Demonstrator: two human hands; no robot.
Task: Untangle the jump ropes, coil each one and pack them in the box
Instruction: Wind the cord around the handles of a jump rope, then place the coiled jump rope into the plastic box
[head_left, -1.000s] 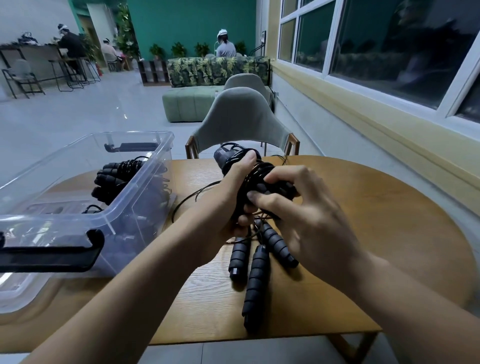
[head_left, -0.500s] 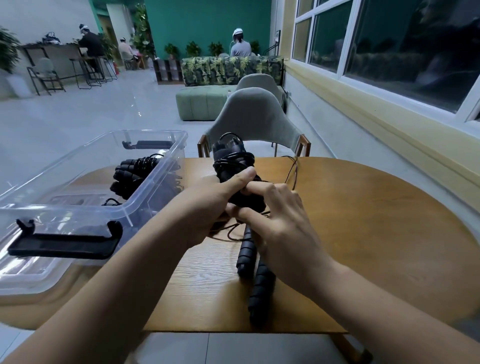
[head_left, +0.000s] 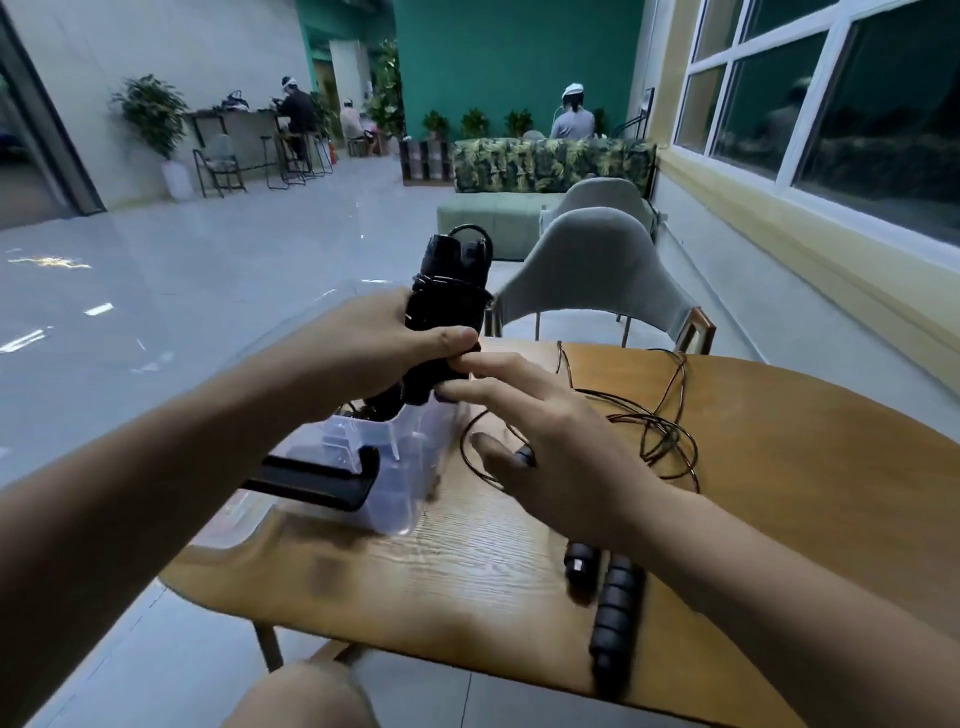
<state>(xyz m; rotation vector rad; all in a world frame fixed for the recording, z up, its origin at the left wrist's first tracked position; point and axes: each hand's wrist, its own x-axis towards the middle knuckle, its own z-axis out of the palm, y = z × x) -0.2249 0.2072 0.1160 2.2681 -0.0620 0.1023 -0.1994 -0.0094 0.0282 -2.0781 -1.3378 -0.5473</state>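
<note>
grips the coiled jump rope (head_left: 449, 312) in the left hand (head_left: 374, 353), thumb curled across its front, other fingers hidden behind the bundle. holds it upright, lifted above the right end of the clear box (head_left: 400, 467). spreads the right hand (head_left: 561, 447) loosely open just right of the box, fingers straight and apart, index and middle tips touching the bundle's lower end beside the left thumb. right of the box, on the table (head_left: 805, 493): a loose jump rope (head_left: 652, 431) in slack loops, partly covered by the right hand. also right of the box, nearer the table's front edge: two black ribbed handles (head_left: 615, 613), tops hidden under the right forearm. cannot make out the box's contents: left arm across it, walls smeared by blur, only its black latch (head_left: 317, 480) plain.
</note>
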